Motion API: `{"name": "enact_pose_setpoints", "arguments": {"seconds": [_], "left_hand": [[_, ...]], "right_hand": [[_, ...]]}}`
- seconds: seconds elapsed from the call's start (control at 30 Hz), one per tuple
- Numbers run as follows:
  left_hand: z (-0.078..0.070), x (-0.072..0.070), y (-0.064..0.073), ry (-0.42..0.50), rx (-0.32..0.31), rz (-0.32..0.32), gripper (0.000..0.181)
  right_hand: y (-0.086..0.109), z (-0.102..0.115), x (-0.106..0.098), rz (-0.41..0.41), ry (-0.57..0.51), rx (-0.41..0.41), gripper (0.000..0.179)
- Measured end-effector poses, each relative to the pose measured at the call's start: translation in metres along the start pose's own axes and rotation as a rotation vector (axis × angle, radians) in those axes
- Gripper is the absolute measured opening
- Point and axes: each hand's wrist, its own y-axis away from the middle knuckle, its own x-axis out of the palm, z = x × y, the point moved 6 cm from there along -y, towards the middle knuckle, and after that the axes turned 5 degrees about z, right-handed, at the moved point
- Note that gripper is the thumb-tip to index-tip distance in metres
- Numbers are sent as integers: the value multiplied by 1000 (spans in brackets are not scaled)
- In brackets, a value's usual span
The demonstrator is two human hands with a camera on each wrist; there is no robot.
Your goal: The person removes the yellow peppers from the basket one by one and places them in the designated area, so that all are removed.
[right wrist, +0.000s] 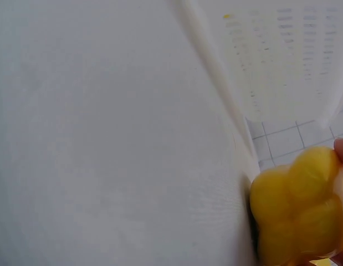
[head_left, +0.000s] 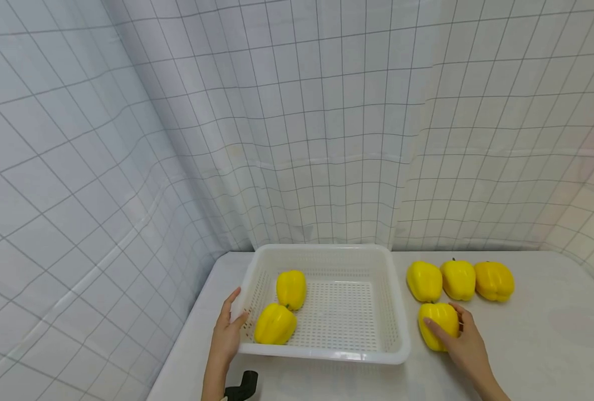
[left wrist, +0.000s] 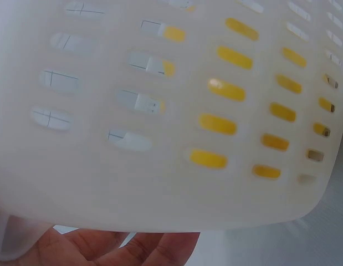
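A white perforated plastic basket [head_left: 334,355] stands on the table with two yellow bell peppers inside, one bell pepper [head_left: 291,289] behind the other bell pepper [head_left: 275,324], both at its left side. My left hand [head_left: 226,332] holds the basket's left rim, thumb over the edge; in the left wrist view its fingers [left wrist: 171,249] show beyond the rim. To the right of the basket, my right hand [head_left: 464,341] grips a yellow bell pepper [head_left: 438,323] between thumb and fingers. The right wrist view shows this pepper's lobed end [right wrist: 296,205] close to the table surface.
Three more yellow bell peppers, a left one [head_left: 424,281], a middle one [head_left: 459,279] and a right one [head_left: 494,281], lie in a row behind the gripped pepper. A white gridded curtain [head_left: 327,139] hangs behind the table [head_left: 552,334]. A black object [head_left: 244,386] shows by the left wrist.
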Motion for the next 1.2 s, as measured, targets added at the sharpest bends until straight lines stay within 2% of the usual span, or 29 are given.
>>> {"name": "enact_pose_setpoints", "arguments": {"seconds": [0.33, 0.9, 1.1, 1.2], "left_hand": [[-1, 0, 0, -3, 7, -4, 57], [-1, -1, 1, 3, 17, -16, 56], [0, 0, 1, 3, 13, -4, 57], [0, 0, 1, 7, 8, 0, 57]], "right_hand": [[1, -1, 1, -20, 46, -48, 104], [3, -1, 2, -52, 46, -31, 107], [8, 1, 1, -79, -25, -54, 100], [12, 2, -1, -131, -62, -81, 93]]}}
